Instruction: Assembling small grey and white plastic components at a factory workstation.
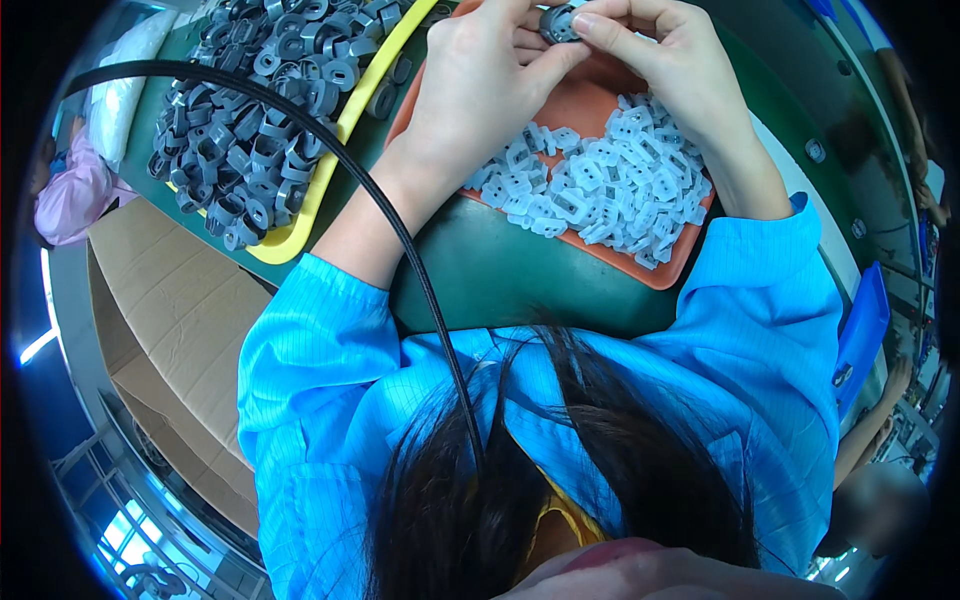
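A small dark grey plastic part (558,24) is pinched between my two hands at the top middle of the view. My left hand (478,75) grips it with thumb and fingers from the left. From the right, the thumb and fingertips of my right hand (672,58) press on the same part. Below my hands lies an orange tray (655,275) with a heap of small translucent white plastic pieces (610,190). To the left, a yellow tray (290,240) is piled with grey ring-shaped plastic parts (265,110).
The trays rest on a green table (450,285). A black cable (390,205) arcs over the left side and my left forearm. An open cardboard box (180,310) stands at the left, near a person's pink sleeve (75,195). At the right edge is a blue bin (862,335).
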The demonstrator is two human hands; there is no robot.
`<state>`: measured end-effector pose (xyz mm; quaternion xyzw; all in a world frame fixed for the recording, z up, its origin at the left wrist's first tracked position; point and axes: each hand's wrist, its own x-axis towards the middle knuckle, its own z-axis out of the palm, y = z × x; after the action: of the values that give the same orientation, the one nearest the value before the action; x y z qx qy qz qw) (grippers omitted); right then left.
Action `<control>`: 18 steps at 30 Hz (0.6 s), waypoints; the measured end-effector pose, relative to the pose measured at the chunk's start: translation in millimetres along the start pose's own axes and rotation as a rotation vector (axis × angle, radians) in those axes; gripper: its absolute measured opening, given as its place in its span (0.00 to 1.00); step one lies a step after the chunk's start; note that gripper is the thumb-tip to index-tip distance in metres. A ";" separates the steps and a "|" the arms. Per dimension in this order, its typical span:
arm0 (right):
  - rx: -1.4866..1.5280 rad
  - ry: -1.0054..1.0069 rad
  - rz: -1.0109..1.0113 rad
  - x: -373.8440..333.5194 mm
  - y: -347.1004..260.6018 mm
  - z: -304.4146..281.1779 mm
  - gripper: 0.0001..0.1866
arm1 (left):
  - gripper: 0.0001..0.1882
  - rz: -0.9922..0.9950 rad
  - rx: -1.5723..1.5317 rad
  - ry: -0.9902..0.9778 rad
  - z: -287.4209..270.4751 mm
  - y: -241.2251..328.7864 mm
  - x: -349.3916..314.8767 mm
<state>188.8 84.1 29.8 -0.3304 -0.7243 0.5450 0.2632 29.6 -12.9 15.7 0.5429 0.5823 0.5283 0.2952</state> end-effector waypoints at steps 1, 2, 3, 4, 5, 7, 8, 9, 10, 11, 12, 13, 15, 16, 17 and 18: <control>-0.101 0.011 -0.039 -1.1 -1.4 0.6 0.08 | 0.19 0.061 0.031 0.000 -0.4 -5.0 -0.5; -0.098 0.008 -0.040 -1.2 0.3 4.7 0.08 | 0.19 0.058 0.034 0.002 -0.4 -8.6 -1.0; -0.197 0.137 -0.221 -0.7 3.7 11.2 0.09 | 0.19 0.097 0.008 0.018 0.0 -11.3 -1.5; -0.298 0.270 -0.399 0.3 6.9 14.3 0.10 | 0.19 0.136 -0.022 0.031 0.8 -11.7 -1.3; 0.004 0.112 -0.266 2.6 4.7 9.3 0.10 | 0.19 0.134 -0.021 0.029 0.7 -11.2 -1.3; 0.118 -0.022 -0.048 5.7 6.9 -4.7 0.10 | 0.19 0.211 0.095 -0.017 -1.2 -7.5 -2.7; 0.227 -0.157 0.168 6.0 9.1 -9.7 0.09 | 0.19 0.207 0.099 -0.017 -0.8 -6.9 -4.3; 0.268 -0.182 0.166 5.2 10.9 -11.7 0.09 | 0.20 0.247 0.163 -0.048 1.0 -6.0 -5.9; 0.272 -0.185 0.168 5.1 11.1 -16.2 0.09 | 0.21 0.287 0.226 -0.081 2.0 -4.2 -7.4; 0.215 -0.246 0.160 5.4 9.9 -21.9 0.08 | 0.17 0.234 0.191 -0.113 0.1 4.0 -9.2; 0.156 -0.307 0.151 5.2 10.1 -27.1 0.08 | 0.17 0.231 0.193 -0.112 -1.3 2.4 -8.6; 0.155 -0.310 0.148 4.7 10.9 -33.5 0.08 | 0.17 0.248 0.229 -0.215 -3.0 0.9 -6.6; 0.099 -0.498 0.142 3.8 12.1 -47.0 0.11 | 0.20 0.293 0.240 -0.374 -7.2 -2.7 -4.2; 0.071 -0.587 0.144 2.6 12.1 -50.0 0.12 | 0.20 0.295 0.239 -0.374 -7.6 -3.1 -3.2; 0.093 -0.577 0.169 -0.6 8.1 -47.6 0.14 | 0.20 0.292 0.211 -0.442 -7.9 -3.4 -2.1; 0.091 -0.576 0.169 1.6 9.9 -49.8 0.14 | 0.21 0.290 0.183 -0.509 -8.1 -3.7 -0.9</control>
<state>226.6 117.8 33.6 -0.2094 -0.7138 0.6682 0.0154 21.2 -15.6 14.2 0.7594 0.4513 0.3575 0.3031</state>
